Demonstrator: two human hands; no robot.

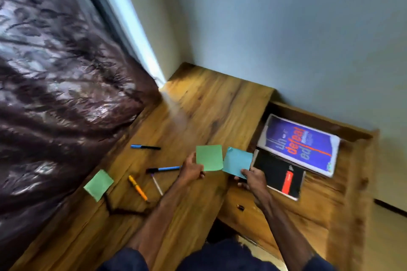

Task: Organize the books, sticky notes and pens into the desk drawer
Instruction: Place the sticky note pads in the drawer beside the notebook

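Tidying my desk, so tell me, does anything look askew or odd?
The blue sticky note in the right hand has a curled corner. The pens lie scattered at different angles on the desk.

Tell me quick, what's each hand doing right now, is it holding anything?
Left hand: closed, pinching a green sticky note.
Right hand: closed, pinching a blue sticky note.

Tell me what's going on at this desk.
A person is clearing the desk into its open drawer. The left hand holds a green sticky note, the right hand a blue sticky note. A blue book and a black notebook already lie in the drawer. A second green sticky note, an orange pen and two blue-and-black pens lie on the desk.
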